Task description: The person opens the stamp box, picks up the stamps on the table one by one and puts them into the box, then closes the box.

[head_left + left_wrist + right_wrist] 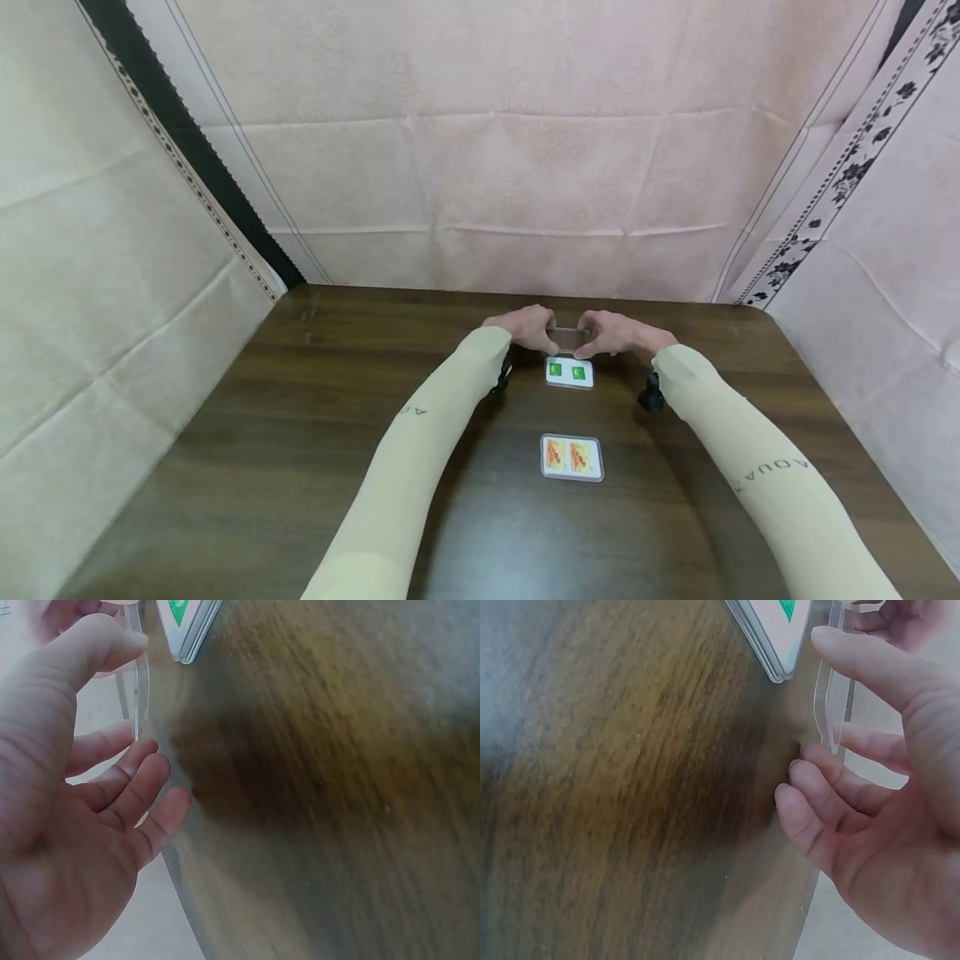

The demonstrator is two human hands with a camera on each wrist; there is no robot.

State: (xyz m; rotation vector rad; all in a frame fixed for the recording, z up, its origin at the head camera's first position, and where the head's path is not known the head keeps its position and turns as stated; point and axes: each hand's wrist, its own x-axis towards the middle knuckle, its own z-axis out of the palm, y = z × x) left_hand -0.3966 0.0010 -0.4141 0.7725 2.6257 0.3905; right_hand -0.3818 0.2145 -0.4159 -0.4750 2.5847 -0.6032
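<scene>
Both hands pinch a clear plastic lid (570, 340) by its opposite ends, thumbs on the near side. My left hand (531, 327) grips its left end; in the left wrist view the thumb and index finger (101, 748) close on the thin edge, with the other fingers loosely bent. The right end is between the thumb and index finger of my right hand (611, 332), and the lid stands on edge in the right wrist view. Just in front of the lid lies a flat case (569, 383) showing two green-printed cards.
Nearer on the brown wooden table (480, 500) lies a second flat case (572, 476) with two orange-and-yellow pictures. A pale cloth (487, 183) hangs along the table's far edge. More cloth (112, 333) flanks the table on both sides.
</scene>
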